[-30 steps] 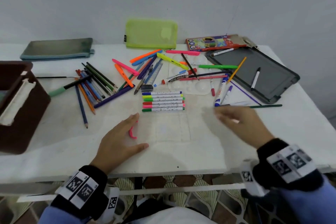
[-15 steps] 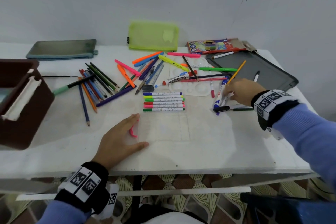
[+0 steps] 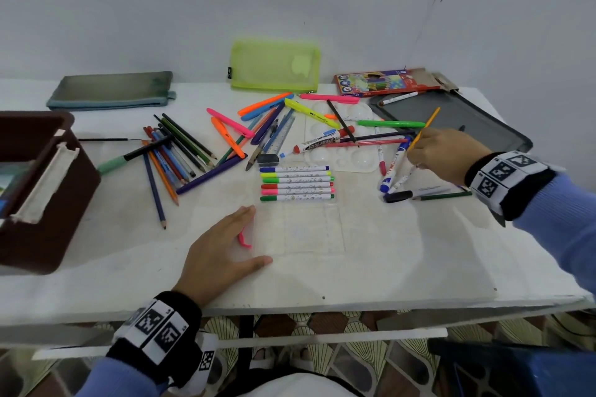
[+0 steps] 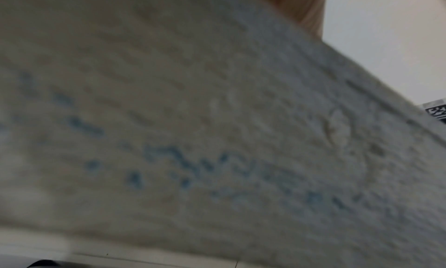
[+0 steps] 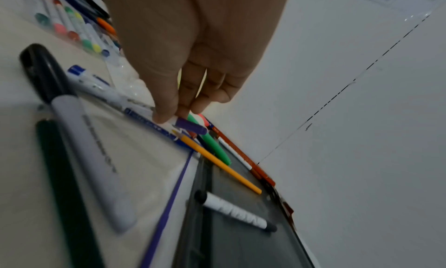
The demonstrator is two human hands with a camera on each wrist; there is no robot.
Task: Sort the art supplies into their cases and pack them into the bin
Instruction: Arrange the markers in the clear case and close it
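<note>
At right of the worktop, right hand newly arrived, pinching a purple-capped marker among loose pens; left hand flat, fingers straight, unmoved beside sorted markers; bin waiting far left.

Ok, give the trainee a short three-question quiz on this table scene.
1. True or false: the left hand lies flat on the clear marker case.
2. How many markers sit lined up in that case?
3. The right hand pinches: A) a purple-capped marker B) the green highlighter C) the ruler

Key: 1 true; 2 six; 3 A
</note>
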